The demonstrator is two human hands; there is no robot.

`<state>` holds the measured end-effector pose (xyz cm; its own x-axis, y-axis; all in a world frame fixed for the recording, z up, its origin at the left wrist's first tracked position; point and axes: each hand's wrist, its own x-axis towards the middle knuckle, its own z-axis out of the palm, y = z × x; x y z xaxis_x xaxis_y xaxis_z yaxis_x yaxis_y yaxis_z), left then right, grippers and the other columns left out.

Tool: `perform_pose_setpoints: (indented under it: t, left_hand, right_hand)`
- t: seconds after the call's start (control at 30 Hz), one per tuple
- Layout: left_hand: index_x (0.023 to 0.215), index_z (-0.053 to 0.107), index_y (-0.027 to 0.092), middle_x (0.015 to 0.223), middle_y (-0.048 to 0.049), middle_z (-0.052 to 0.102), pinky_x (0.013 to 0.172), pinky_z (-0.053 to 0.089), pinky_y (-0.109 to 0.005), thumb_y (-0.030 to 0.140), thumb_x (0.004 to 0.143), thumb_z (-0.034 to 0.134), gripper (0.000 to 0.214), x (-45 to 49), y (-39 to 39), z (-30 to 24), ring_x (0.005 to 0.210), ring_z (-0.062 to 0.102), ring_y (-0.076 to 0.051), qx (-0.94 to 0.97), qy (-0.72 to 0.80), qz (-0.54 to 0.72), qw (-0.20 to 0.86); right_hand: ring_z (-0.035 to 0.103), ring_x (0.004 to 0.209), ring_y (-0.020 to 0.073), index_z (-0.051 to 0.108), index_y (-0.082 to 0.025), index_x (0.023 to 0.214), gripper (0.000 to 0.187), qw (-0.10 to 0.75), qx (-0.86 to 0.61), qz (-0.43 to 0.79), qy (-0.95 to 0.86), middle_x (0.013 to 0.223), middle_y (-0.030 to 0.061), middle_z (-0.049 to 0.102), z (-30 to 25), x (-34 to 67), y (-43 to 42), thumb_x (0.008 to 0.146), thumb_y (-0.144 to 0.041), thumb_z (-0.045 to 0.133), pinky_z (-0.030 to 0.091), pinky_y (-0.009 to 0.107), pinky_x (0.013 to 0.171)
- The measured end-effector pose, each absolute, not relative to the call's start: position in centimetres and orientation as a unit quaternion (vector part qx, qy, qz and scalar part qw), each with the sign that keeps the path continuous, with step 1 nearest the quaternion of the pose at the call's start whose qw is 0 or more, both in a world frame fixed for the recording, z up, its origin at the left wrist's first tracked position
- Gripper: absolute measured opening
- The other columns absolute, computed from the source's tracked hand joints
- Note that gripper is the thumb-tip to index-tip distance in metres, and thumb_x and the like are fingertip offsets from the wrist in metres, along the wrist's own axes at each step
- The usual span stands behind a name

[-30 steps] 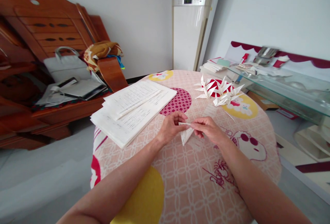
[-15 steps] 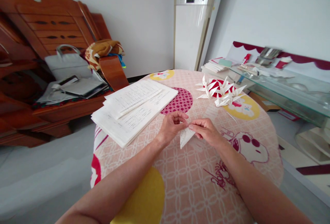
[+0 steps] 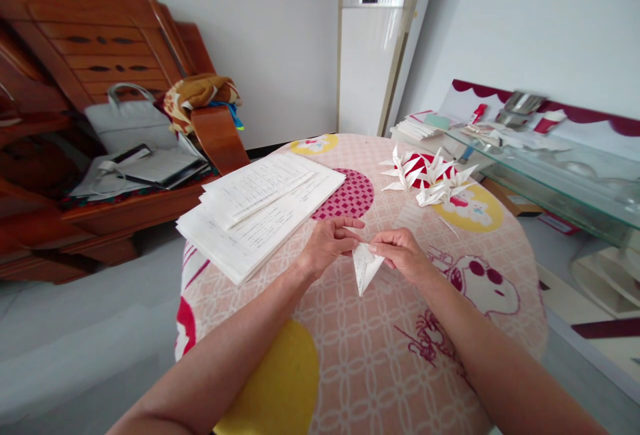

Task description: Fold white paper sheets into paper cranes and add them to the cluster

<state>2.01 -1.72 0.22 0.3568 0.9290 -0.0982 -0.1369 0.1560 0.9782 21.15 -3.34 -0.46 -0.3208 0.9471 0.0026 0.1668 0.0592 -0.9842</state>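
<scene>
Between my hands is a small piece of folded white paper [image 3: 366, 268] with writing on it, a pointed shape with its tip hanging downward over the tablecloth. My right hand [image 3: 403, 251] is closed on its upper right corner, thumb and index finger pinching it. At its upper left edge, my left hand [image 3: 331, 243] holds the paper with the thumb against the lower fingers, while the upper fingers stretch out to the right. Several folded paper cranes [image 3: 430, 178] stand farther back to the right. A stack of written paper sheets [image 3: 270, 211] lies left of my hands.
A patterned cloth covers the round table [image 3: 370, 368]. A thin white strip [image 3: 449, 227] lies before the cranes. At right stands a glass shelf [image 3: 565, 178] with papers, a metal bowl and a cup. A wooden chair [image 3: 135, 221] holding a bag [image 3: 125, 118] is on the left.
The folded paper has turned and shifted slightly to the right and down, showing more of its face. My left upper fingers have straightened; my right hand keeps its pinch.
</scene>
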Motion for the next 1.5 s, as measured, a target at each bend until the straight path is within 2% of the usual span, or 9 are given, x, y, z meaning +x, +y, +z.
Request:
perform_pose_setpoints:
  t: [0.27, 0.53, 0.67, 0.8, 0.93, 1.03, 1.17, 1.3, 1.5]
  left_hand:
    - [0.125, 0.061, 0.008, 0.079, -0.0071, 0.075, 0.062, 0.051, -0.025, 0.017, 0.066, 0.074, 0.061, 1.4, -1.8, 0.1, 0.064, 0.066, -0.014, 0.533, 0.379, 0.381, 0.654]
    - [0.121, 0.063, 0.009, 0.086, -0.0085, 0.075, 0.068, 0.053, -0.027, 0.024, 0.071, 0.078, 0.054, 0.9, -1.7, 0.0, 0.072, 0.069, -0.016, 0.532, 0.356, 0.389, 0.662]
    - [0.129, 0.059, 0.011, 0.073, -0.0022, 0.071, 0.065, 0.053, -0.026, 0.022, 0.066, 0.082, 0.068, 0.7, -1.5, -0.3, 0.064, 0.065, -0.013, 0.528, 0.360, 0.363, 0.678]
    - [0.129, 0.059, 0.010, 0.067, 0.0013, 0.067, 0.064, 0.052, -0.026, 0.022, 0.065, 0.081, 0.069, 0.7, -1.5, -0.3, 0.060, 0.063, -0.012, 0.515, 0.395, 0.380, 0.659]
    - [0.127, 0.060, 0.009, 0.070, -0.0007, 0.068, 0.064, 0.053, -0.027, 0.021, 0.063, 0.080, 0.068, 0.9, -1.6, -0.2, 0.062, 0.064, -0.013, 0.498, 0.411, 0.396, 0.653]
    - [0.126, 0.061, 0.009, 0.069, -0.0005, 0.068, 0.064, 0.054, -0.027, 0.021, 0.062, 0.080, 0.067, 1.1, -1.7, -0.3, 0.062, 0.064, -0.014, 0.495, 0.413, 0.402, 0.650]
    - [0.124, 0.062, 0.009, 0.068, 0.0001, 0.067, 0.063, 0.054, -0.027, 0.020, 0.061, 0.079, 0.066, 1.4, -1.8, -0.5, 0.060, 0.063, -0.013, 0.494, 0.412, 0.410, 0.646]
    - [0.125, 0.062, 0.008, 0.069, -0.0007, 0.068, 0.063, 0.054, -0.026, 0.019, 0.062, 0.079, 0.066, 1.4, -1.9, -0.4, 0.061, 0.064, -0.013, 0.495, 0.414, 0.419, 0.638]
    - [0.126, 0.061, 0.008, 0.068, -0.0002, 0.068, 0.063, 0.054, -0.026, 0.019, 0.063, 0.079, 0.066, 1.4, -1.9, -0.3, 0.062, 0.065, -0.013, 0.499, 0.411, 0.426, 0.633]
  right_hand:
    - [0.031, 0.039, 0.0069, 0.061, -0.018, 0.057, 0.028, 0.352, -0.436, 0.546, -0.623, 0.041, -0.0056, 0.042, -0.6, 21.4, -3.3, 0.075, -0.039, 0.065, 0.019, 0.024, 0.042]
    - [0.033, 0.040, 0.0066, 0.062, -0.016, 0.060, 0.032, 0.353, -0.435, 0.541, -0.628, 0.043, -0.0055, 0.044, -1.1, 21.9, -2.9, 0.079, -0.041, 0.066, 0.020, 0.024, 0.043]
    - [0.032, 0.040, 0.0067, 0.065, -0.016, 0.063, 0.033, 0.349, -0.440, 0.544, -0.623, 0.044, -0.0058, 0.042, -1.2, 22.2, -2.6, 0.080, -0.044, 0.066, 0.019, 0.023, 0.042]
    - [0.039, 0.046, 0.0070, 0.074, -0.014, 0.086, 0.033, 0.349, -0.433, 0.553, -0.620, 0.058, -0.0024, 0.057, -0.9, 22.4, -2.5, 0.077, -0.046, 0.072, 0.025, 0.022, 0.043]
    - [0.047, 0.054, 0.0086, 0.073, -0.016, 0.109, 0.046, 0.333, -0.431, 0.549, -0.634, 0.076, 0.0005, 0.068, -0.7, 22.6, -2.5, 0.070, -0.040, 0.081, 0.033, 0.021, 0.049]
    - [0.049, 0.056, 0.0102, 0.076, -0.017, 0.097, 0.033, 0.342, -0.439, 0.511, -0.655, 0.071, 0.0000, 0.066, -1.0, 22.4, -2.6, 0.078, -0.043, 0.074, 0.035, 0.022, 0.051]
    - [0.051, 0.054, 0.0118, 0.074, -0.017, 0.093, 0.034, 0.374, -0.449, 0.500, -0.639, 0.067, 0.0002, 0.063, -1.6, 21.9, -2.8, 0.086, -0.049, 0.064, 0.037, 0.023, 0.048]
    - [0.057, 0.054, 0.0141, 0.071, -0.019, 0.104, 0.036, 0.401, -0.451, 0.517, -0.607, 0.069, 0.0010, 0.067, -1.8, 21.7, -2.7, 0.085, -0.049, 0.066, 0.044, 0.024, 0.047]
    - [0.059, 0.045, 0.0167, 0.068, -0.017, 0.080, 0.037, 0.382, -0.474, 0.572, -0.549, 0.058, 0.0027, 0.067, -1.4, 21.6, -2.8, 0.078, -0.053, 0.071, 0.047, 0.027, 0.042]
